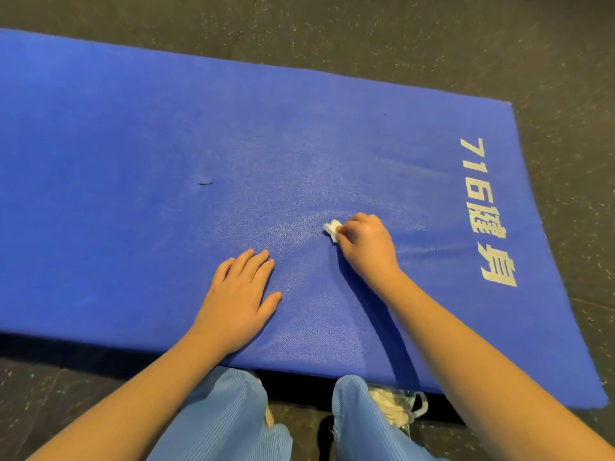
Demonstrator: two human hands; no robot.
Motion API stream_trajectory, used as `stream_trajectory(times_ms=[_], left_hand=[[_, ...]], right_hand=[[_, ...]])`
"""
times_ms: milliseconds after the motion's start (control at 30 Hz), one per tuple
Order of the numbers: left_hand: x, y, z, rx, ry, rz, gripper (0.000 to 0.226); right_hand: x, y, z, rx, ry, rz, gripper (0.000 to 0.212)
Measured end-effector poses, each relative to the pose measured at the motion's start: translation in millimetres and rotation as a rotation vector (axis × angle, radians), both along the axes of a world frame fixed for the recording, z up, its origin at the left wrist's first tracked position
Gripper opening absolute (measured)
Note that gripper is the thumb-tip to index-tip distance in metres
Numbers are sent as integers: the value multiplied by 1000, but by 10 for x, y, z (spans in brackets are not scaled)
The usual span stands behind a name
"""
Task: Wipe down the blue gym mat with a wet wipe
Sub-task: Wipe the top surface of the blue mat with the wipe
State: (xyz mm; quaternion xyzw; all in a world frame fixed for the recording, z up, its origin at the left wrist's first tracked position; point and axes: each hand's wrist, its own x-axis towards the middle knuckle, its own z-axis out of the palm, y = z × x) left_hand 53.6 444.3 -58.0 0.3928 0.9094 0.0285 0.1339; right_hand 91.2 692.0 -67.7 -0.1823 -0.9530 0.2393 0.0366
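Lying flat on the speckled dark floor (399, 34) and spanning the view: blue gym mat (133, 128). Pressed palm-down near its close edge, left hand (239, 301), fingers straight, holding nothing; probably pinning the foam against sliding. Just right of it, crumpled wet wipe (332, 228), touching the mat, pinched in the curled fingers of the right hand (366, 244); likely bunched for firmer rubbing. Farther right, white lettering (489, 211). No containers in view.

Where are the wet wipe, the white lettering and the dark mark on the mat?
wet wipe (332, 227): head view, exposed bunched end.
white lettering (486, 222): head view, a middle character.
dark mark (205, 184): head view, its centre.
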Motion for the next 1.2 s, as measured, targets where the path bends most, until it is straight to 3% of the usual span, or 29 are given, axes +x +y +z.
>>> stream_trajectory(times_ms=[67,167,233,333,400,433,567,633,733,800,833,900,967,1033,1133,1200], left_hand=[[1,0,3,6,-2,-6,61],[6,7,3,-2,-6,-8,60],[7,1,-3,-4,-9,-9,60],[4,3,20,-2,-16,-5,60],[1,19,37,-1,-20,-6,59],[-3,20,34,3,-23,-8,59],[-106,53,18,56,1,-45,55],[-232,132,33,67,-27,-33,59],[-417,275,38,8,-98,40,88],[-434,313,-34,-55,-118,70,92],[-419,306,-67,-44,-108,76,89],[-392,266,-133,-21,-72,69,79],[-384,246,-164,-38,-45,59,72],[-395,270,-159,-61,-48,60,69],[-396,290,-137,-61,-60,54,68],[-417,304,-114,-79,-67,28,66]], right_hand=[[38,-183,6,-62,69,18,20],[255,-356,38,-121,71,385,30],[169,-191,59,-81,6,471,23],[-107,86,-40,25,21,217,14],[-211,73,-78,7,37,5,17],[-212,-12,-67,-21,66,4,20],[10,-315,-24,-72,99,487,29],[-59,-173,-21,-11,51,569,23],[-349,150,-97,104,8,266,14],[-482,231,-146,95,-6,15,16],[-495,185,-154,58,24,-2,17],[-399,-9,-118,-23,93,230,14],[-266,-88,-101,-65,42,549,11],[-371,82,-100,-20,-20,632,9],[-669,378,-200,92,31,218,9],[-759,390,-214,36,73,-21,11]])
